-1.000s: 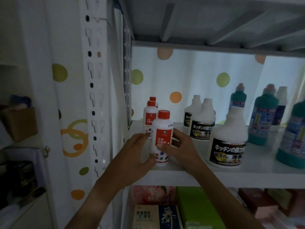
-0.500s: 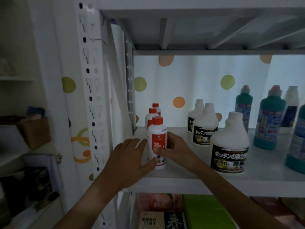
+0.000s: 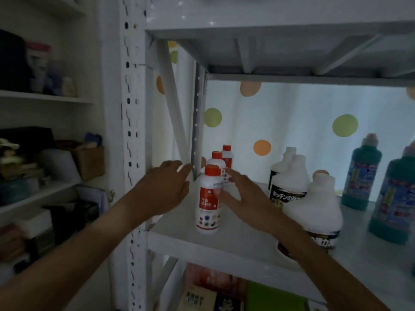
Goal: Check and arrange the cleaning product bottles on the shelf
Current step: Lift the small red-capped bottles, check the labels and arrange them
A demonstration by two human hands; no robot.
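A white bottle with a red cap and red label (image 3: 207,199) stands upright near the front left of the white metal shelf (image 3: 224,250). Two more red-capped bottles (image 3: 217,160) line up behind it. My left hand (image 3: 165,188) hovers just left of the front bottle, fingers straight, apart from it. My right hand (image 3: 239,198) is spread to its right, fingertips close to the label; contact is unclear. Both hands hold nothing.
White bottles with black labels (image 3: 289,187) stand right of my right arm, and teal bottles (image 3: 361,176) further right. The perforated shelf upright (image 3: 132,153) rises at left. Boxes (image 3: 202,297) sit on the shelf below. Side shelves (image 3: 40,153) at left hold clutter.
Both hands have let go of the front red-capped bottle and opened away from it. The bottle stays upright on the shelf. The view has shifted closer and leftward.
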